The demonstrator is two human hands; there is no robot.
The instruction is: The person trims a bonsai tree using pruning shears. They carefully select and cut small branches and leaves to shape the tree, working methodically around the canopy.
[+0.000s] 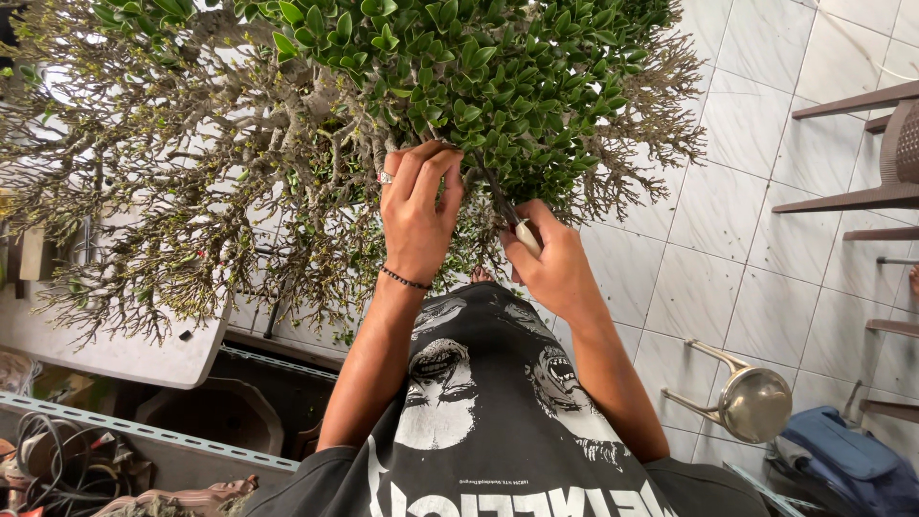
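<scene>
Dense bonsai tree (pixel 316 115) branches crowd both hands.
Twigs block above the left hand (pixel 418 215); tiled floor (pixel 728 220) lies beyond the right hand (pixel 553 263).

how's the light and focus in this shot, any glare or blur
Head view: soft, even daylight and sharp focus on the left hand, right hand and green leaves; the upper left behind the bare twigs is blown out white; the metal stool shows a mild sheen; straight lines bow slightly towards the edges.

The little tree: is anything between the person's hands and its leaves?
Nothing visible. The left hand already grips into the green foliage, and the right hand holds pruning shears whose blades reach into the same twigs.
</scene>
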